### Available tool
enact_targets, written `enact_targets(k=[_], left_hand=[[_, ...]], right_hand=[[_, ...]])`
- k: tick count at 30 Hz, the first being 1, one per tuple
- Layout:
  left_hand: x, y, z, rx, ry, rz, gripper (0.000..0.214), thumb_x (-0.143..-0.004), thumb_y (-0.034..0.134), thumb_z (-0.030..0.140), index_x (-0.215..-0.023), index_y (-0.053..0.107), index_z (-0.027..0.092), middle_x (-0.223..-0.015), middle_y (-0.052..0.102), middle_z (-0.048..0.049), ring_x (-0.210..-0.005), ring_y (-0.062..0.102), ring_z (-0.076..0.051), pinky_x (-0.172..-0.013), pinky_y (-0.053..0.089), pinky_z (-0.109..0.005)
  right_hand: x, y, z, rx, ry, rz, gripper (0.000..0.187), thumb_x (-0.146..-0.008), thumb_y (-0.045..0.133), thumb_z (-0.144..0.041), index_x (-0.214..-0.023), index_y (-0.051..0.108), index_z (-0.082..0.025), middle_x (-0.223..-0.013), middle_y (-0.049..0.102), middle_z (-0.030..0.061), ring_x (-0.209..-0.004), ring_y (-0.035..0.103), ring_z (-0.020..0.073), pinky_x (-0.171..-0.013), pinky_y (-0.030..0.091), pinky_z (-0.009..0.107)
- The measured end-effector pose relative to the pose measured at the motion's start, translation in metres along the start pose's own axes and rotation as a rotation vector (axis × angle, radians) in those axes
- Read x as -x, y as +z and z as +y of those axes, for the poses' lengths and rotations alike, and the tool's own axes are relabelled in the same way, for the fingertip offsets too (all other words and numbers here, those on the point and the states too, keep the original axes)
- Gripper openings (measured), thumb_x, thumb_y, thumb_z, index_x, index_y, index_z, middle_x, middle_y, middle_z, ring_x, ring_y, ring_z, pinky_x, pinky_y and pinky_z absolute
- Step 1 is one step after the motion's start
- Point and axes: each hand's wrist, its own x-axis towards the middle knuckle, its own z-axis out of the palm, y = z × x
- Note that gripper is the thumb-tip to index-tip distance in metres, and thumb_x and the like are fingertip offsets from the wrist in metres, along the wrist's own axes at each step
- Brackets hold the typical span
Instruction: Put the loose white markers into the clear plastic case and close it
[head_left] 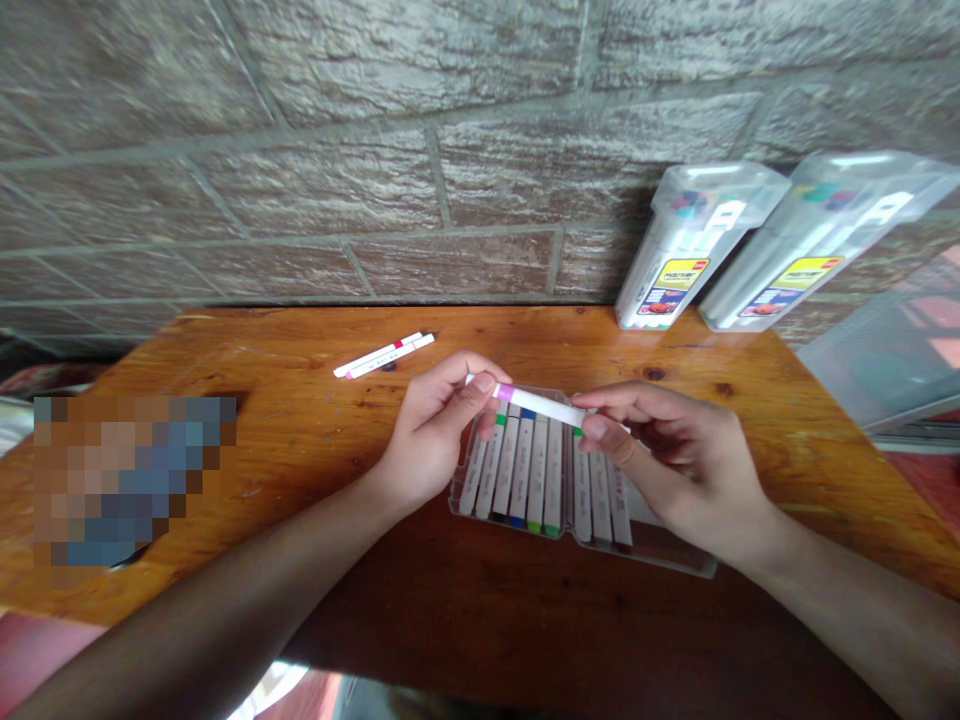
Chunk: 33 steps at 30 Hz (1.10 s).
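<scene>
Between my two hands is a white marker [544, 404] with a purple band. My left hand [442, 415] pinches its banded end, and my right hand [667, 455] pinches the opposite end between thumb and fingers. Below the hands an opened clear plastic case [561, 532] lies on the table. Several white markers [517, 470] with green, blue and black ends stand side by side in its left half. A few more markers [602, 500] lie in the right half, partly hidden by my right hand.
Two white markers [384, 355], with red and pink marks, lie on the wooden table [285, 400] toward the back. Two tall clear marker boxes [667, 250] with yellow labels stand against the stone wall [495, 180] at right. A pixelated blurred patch [135, 480] covers something at left.
</scene>
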Motion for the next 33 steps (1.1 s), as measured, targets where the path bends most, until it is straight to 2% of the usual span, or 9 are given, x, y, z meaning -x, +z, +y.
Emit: enact_targets(k=[13,23,33], left_hand=[[-0.003,-0.002,-0.002,0.049,-0.025,0.016,0.024,-0.100,0.068,0.038,-0.089,0.070,0.017,-0.062,0.059,0.0029,-0.054,0.053,-0.011,-0.056,0.037,-0.026],[-0.005,-0.004,-0.004,0.089,-0.072,0.053,0.023,-0.096,0.071,0.039,-0.089,0.070,0.018,-0.064,0.058,0.0029,-0.052,0.052,-0.011,-0.055,0.036,-0.026],[-0.005,-0.004,-0.006,0.133,-0.082,0.048,0.022,-0.097,0.070,0.037,-0.088,0.070,0.017,-0.065,0.056,0.0036,-0.052,0.052,-0.009,-0.054,0.036,-0.024]], right_hand=[[-0.001,-0.002,-0.009,-0.020,-0.045,-0.009,0.012,-0.099,0.070,-0.015,-0.107,0.076,-0.021,-0.076,0.077,-0.0019,-0.066,0.071,0.0099,-0.061,0.055,0.018],[-0.001,-0.003,-0.011,-0.034,-0.035,-0.016,0.009,-0.101,0.069,-0.021,-0.107,0.075,-0.021,-0.076,0.078,0.0009,-0.066,0.072,0.0133,-0.061,0.056,0.023],[0.001,-0.005,-0.004,-0.170,0.030,-0.062,0.016,-0.103,0.064,-0.018,-0.116,0.073,-0.022,-0.080,0.078,0.0009,-0.064,0.068,0.0130,-0.054,0.049,0.024]])
